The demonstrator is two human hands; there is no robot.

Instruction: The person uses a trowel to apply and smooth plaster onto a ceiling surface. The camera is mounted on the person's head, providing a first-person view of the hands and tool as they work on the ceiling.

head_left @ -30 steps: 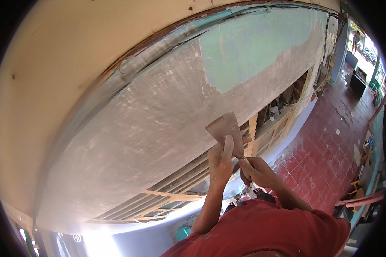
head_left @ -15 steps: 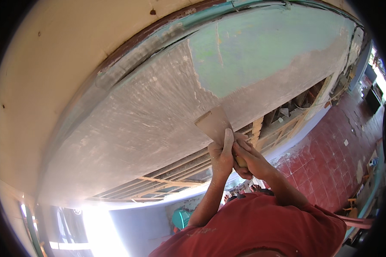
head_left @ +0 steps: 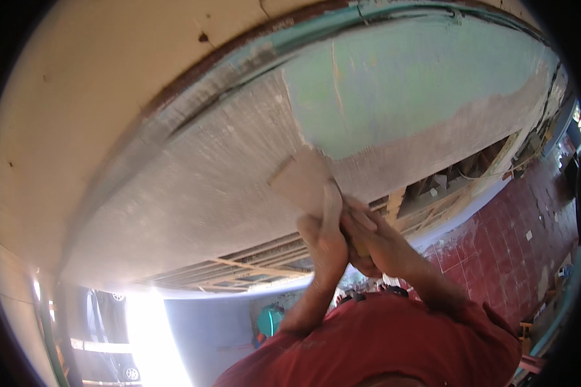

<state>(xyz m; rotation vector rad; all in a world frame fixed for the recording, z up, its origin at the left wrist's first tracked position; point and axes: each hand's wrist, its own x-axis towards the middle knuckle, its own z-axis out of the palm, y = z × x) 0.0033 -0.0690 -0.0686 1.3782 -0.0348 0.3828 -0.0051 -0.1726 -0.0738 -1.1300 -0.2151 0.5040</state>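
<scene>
Both my hands are wrapped round the handle of a wide, flat-bladed scraper [head_left: 302, 180]. My left hand [head_left: 326, 238] is closed on it from the left, its pale, dusty thumb laid along the base of the blade. From the right, my right hand [head_left: 373, 240] grips the same handle, and a bit of yellowish handle shows between the palms. The blade lies over the wall [head_left: 193, 187], near the lower corner of its green paint patch [head_left: 407, 84]. Most of the handle is hidden by my fingers, and motion blurs the blade a little.
Below the scraped grey surface runs an open wooden slat frame [head_left: 394, 205] with dark gaps. A teal pipe or trim [head_left: 290, 35] follows the upper edge. Red floor tiles [head_left: 490, 238] lie at right. A vehicle [head_left: 103, 322] and bright light show at lower left.
The scraper and both hands have shifted left, with the grip kept. The whole view has tilted slightly, so the wall and floor sit a little differently.
</scene>
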